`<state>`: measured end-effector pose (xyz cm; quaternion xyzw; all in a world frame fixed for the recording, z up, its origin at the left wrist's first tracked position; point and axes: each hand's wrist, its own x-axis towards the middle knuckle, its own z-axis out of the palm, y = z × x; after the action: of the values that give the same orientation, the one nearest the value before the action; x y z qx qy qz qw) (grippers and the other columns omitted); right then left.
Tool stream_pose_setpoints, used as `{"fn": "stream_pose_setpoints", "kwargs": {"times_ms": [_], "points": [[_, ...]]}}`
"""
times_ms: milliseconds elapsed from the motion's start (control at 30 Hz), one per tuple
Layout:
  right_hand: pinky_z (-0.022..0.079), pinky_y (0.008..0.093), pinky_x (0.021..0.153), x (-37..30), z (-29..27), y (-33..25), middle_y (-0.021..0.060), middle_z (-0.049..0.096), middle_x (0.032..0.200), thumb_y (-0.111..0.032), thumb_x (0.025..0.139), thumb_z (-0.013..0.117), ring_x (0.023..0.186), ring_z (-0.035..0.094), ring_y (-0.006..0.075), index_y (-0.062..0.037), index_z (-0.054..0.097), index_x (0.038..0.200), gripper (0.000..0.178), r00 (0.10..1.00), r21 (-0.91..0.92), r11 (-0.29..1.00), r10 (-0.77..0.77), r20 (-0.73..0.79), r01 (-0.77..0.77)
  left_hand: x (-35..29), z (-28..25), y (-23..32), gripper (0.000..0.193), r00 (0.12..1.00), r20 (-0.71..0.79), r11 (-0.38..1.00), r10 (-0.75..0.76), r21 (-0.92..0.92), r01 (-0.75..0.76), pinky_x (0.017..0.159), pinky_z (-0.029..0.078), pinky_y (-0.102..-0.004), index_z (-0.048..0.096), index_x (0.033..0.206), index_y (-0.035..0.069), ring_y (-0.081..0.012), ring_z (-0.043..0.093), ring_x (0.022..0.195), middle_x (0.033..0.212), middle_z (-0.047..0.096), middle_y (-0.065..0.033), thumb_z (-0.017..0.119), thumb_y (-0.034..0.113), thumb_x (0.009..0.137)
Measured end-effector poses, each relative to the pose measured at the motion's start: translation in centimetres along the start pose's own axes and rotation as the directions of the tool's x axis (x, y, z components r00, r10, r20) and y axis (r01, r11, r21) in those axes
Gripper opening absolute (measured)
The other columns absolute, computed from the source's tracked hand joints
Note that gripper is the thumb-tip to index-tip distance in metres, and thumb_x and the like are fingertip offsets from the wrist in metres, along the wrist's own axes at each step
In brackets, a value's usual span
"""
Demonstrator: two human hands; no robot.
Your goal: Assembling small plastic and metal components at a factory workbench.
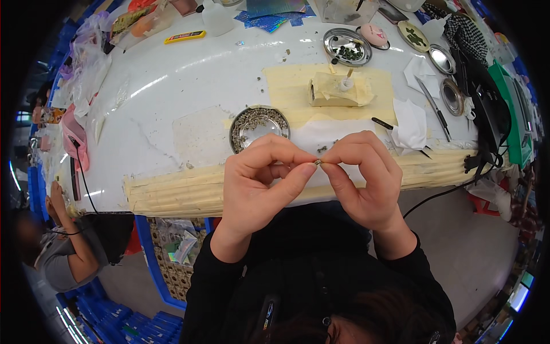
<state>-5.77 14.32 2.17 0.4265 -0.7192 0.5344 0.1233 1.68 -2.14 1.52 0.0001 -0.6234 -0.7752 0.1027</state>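
A yellow cutter [185, 37] lies beside a translucent bottle [219, 20] on the white worktop [195, 74]. At left, a person in grey [64, 270] is seen near blue trays [117, 321].

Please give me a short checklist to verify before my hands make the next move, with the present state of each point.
1. Grip: ok; left hand and right hand meet at the fingertips around a small piece.
2. Condition of that piece: cannot tell; too small and mostly covered.
3. More pieces at hand: ok; many lie in the round metal dish.
4. Yellow cutter away from hands: ok; toward the table's far side.
5. Work spot free of loose bits: not ok; dark bits lie just beyond the fingertips.
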Motion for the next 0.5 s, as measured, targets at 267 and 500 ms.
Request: {"fn": "stream_pose_setpoints", "kwargs": {"times_ms": [267,500], "points": [[0.049,0.0312,0.058,-0.17,0.11,0.19,0.0100,0.061,0.082,0.006,0.074,0.072,0.070,0.061,0.0233,-0.0013,0.063,0.089,0.019,1.000,-0.009,1.000,-0.030,-0.007,0.029,-0.02,-0.24,0.14,0.014,0.991,0.035,0.986,-0.133,-0.096,0.136,0.056,0.046,-0.0170,0.069,0.096,-0.006,-0.0054,0.057,0.076,0.094,0.060,-0.0072,0.067,-0.008,0.083],[0.050,0.0300,0.060,-0.15,0.17,0.02,0.0102,0.062,0.080,0.007,0.074,0.071,0.070,0.061,0.0219,-0.0002,0.063,0.087,0.017,1.000,0.031,0.999,0.014,-0.025,-0.013,-0.26,0.38,-0.21,0.015,0.997,-0.037,0.997,0.068,0.035,-0.066,0.058,0.047,-0.0177,0.069,0.096,-0.005,-0.0060,0.058,0.071,0.093,0.060,-0.0072,0.069,-0.008,0.081]]}}
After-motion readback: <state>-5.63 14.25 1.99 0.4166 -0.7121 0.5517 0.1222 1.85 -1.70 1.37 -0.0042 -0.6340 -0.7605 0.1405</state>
